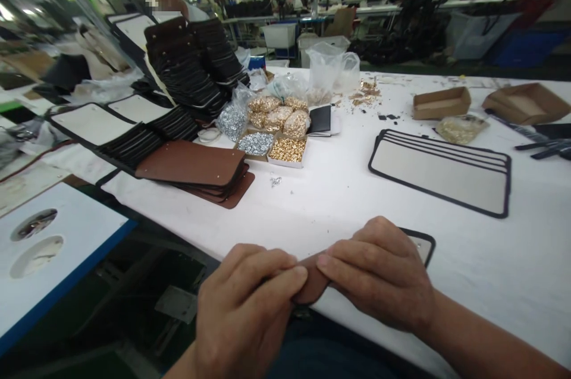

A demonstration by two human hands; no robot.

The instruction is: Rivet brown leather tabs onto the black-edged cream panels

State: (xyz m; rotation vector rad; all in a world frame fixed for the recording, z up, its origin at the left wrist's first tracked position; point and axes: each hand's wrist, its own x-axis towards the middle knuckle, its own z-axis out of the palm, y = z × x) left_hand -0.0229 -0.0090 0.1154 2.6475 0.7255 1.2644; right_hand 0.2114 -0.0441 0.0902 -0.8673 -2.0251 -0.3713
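A brown leather-like panel (313,281) with a rounded corner and dark edge is gripped between my two hands at the table's near edge. My left hand (250,301) pinches it near the corner, thumb on top. Close beside it, my right hand (379,275) has its fingers closed on the same panel. Behind the right hand, a pale panel part with a black border (423,242) shows, bearing a small metal stud; the hand hides most of it. Whether it belongs to the brown panel I cannot tell.
Brown panels (191,162) lie stacked at left, with taller dark stacks (187,63) behind. Boxes of silver studs (255,144) and gold studs (288,150) stand mid-table. Black-edged pale panels (439,174) overlap at right, near cardboard trays (441,102). A person (196,13) is behind the stacks.
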